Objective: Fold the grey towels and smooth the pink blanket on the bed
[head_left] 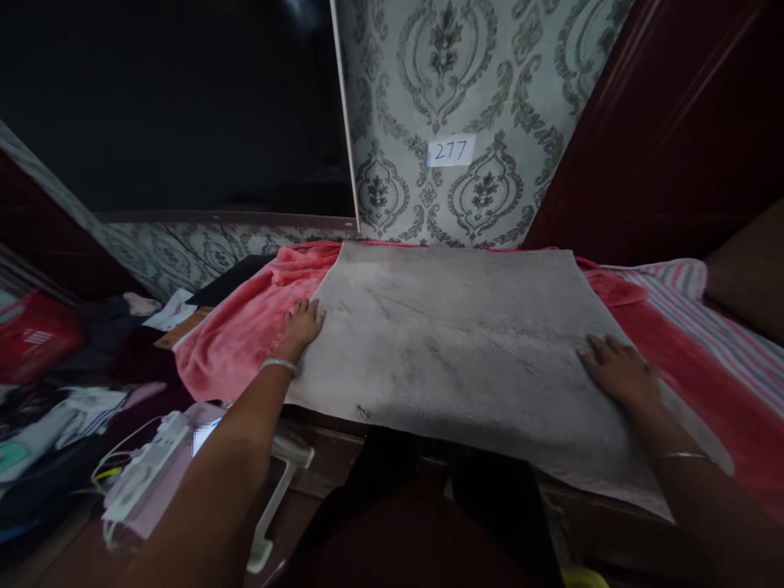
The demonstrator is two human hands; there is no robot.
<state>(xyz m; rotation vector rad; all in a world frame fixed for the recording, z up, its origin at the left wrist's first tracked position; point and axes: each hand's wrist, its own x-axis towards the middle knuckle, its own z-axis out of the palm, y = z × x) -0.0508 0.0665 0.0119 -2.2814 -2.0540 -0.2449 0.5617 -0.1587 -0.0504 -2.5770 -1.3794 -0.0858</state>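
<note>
Grey cloth: a wide, pale-grey fabric sheet with dark streaks [453, 343] lies across the centre of the frame in front of you, mostly flat, with faint creases through its middle.
Left hand: your left hand [303, 325] rests palm down at the sheet's left edge, left of centre, fingers extended and slightly parted; you seem to grasp nothing.
Right hand: your right hand [623, 374] lies on the sheet near its right edge, right of centre, fingers loosely spread, with no pinch visible.
Step in hand: you appear to be smoothing or squaring the sheet, judging by both palms at its sides.
Next move: it probably calls for light, even outward pressure, keeping the layer below unbunched.
Layer below: a coral-pink plush blanket [236, 339] shows beyond the sheet at left and right.
Right side: a grey, pink and white striped cloth [723, 298] lies beside the red plush.
Lower left: a white multi-socket power strip [150, 465] sits near your left forearm.
Background: a large black television screen [184, 106] fills the upper left; a white paper marked "277" [452, 150] is on the patterned grey wallpaper [450, 73] at upper centre.
</note>
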